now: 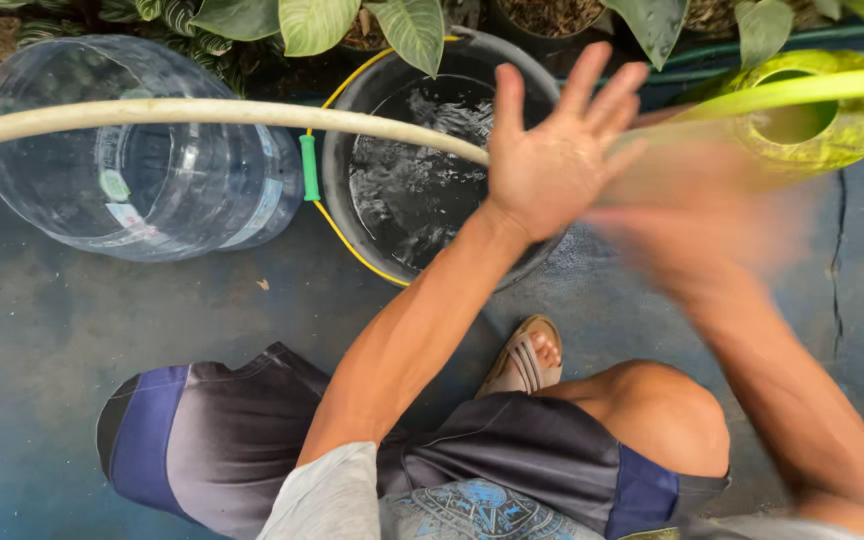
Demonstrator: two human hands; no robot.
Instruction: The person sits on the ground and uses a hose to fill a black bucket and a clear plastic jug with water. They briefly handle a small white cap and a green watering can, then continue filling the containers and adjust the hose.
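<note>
Close to the camera are the person's dark shorts (252, 440), a bare knee (667, 415) and a foot in a sandal (527, 358) on the blue floor (42, 330).

Farther out, the left hand (552, 160) is held up flat over the edge of a dark bucket (337, 190). Its fingers (592, 75) are spread wide apart and hold nothing. The palm faces the camera.

The right hand (692, 225) is just beside the left one, on its right side. It is one big blur, so nobody can tell if its fingers are apart or together, or if they hold something.

The bucket sits under and behind the left fingers. It is full of water (412, 170) and has a yellow handle with a green grip (309, 167). A pale hose (202, 112) runs across it and ends behind the left hand.

Left of the fingers, well apart, a big clear water bottle (132, 150) lies on its side. Right of the fingers there is a yellow-green watering can (802, 115).

Farthest off, green leaves (352, 22) hang over the bucket.
</note>
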